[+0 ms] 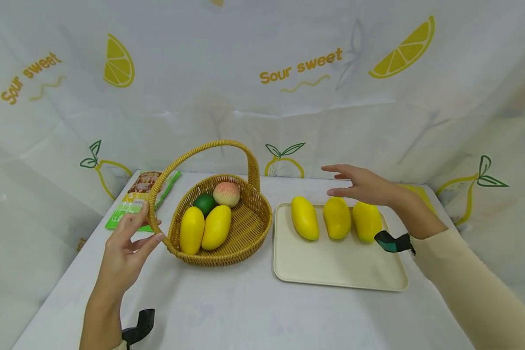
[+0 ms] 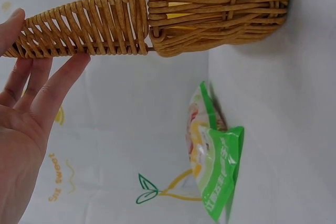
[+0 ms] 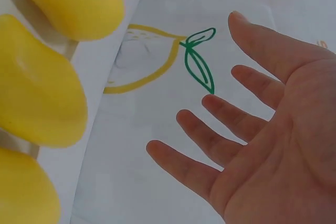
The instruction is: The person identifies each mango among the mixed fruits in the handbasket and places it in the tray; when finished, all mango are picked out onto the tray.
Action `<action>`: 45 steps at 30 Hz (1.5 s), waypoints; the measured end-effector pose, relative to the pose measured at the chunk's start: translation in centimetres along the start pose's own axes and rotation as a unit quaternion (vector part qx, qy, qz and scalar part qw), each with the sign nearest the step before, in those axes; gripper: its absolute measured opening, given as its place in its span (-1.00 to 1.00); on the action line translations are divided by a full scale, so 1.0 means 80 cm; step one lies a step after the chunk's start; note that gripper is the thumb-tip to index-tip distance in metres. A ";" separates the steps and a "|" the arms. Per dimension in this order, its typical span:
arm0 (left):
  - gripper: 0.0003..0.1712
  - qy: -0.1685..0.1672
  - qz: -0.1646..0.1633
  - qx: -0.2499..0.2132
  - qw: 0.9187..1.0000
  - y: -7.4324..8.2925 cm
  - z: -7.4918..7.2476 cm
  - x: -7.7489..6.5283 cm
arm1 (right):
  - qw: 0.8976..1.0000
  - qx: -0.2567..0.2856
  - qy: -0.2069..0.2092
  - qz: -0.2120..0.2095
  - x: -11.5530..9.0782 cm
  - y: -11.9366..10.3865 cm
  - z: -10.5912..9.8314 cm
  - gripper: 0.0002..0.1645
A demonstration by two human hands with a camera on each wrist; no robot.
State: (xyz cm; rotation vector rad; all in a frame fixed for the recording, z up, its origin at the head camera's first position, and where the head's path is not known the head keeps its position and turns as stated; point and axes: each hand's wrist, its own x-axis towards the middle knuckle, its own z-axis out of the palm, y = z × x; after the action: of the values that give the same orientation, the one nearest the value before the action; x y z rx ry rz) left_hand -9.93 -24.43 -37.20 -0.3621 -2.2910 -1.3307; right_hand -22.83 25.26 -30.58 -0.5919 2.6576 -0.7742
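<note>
My left hand (image 1: 123,255) grips the side of the wicker basket's arched handle (image 1: 253,170) between thumb and fingers; the left wrist view shows the fingers under the woven handle (image 2: 86,24). Inside the basket (image 1: 249,226) lie two yellow mangoes (image 1: 216,227), a dark green fruit (image 1: 204,204) and a pinkish peach (image 1: 226,194). Over the far side of the beige tray (image 1: 332,267), my right hand (image 1: 365,185) is held with fingers extended and nothing in it. Three mangoes (image 1: 305,218) lie in a row along the tray's far part, near that hand.
A green and yellow snack packet (image 1: 133,197) lies behind the left hand, left of the basket. Something yellow (image 1: 420,197) shows behind the right forearm at the table's far right. A white cloth (image 1: 218,97) with lemon prints hangs behind the white table (image 1: 227,311).
</note>
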 end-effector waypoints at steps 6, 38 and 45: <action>0.00 -0.001 -0.003 0.000 1.000 0.001 0.000 0.000 | 0.999 0.015 -0.007 -0.031 0.013 -0.022 0.006 -0.15; -0.01 -0.001 -0.006 -0.006 1.000 0.000 0.000 0.000 | 0.983 0.031 -0.076 -0.163 0.066 -0.130 0.064 -0.26; -0.01 -0.002 -0.002 -0.011 1.000 -0.001 0.001 0.000 | 0.981 0.016 -0.086 -0.172 0.083 -0.141 0.076 -0.25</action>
State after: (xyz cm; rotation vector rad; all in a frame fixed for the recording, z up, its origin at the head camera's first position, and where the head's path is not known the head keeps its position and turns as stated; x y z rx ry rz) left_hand -9.98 -24.42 -37.25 -0.3671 -2.2837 -1.3590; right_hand -22.80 10.81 -30.26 -1.0761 2.4109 -0.8127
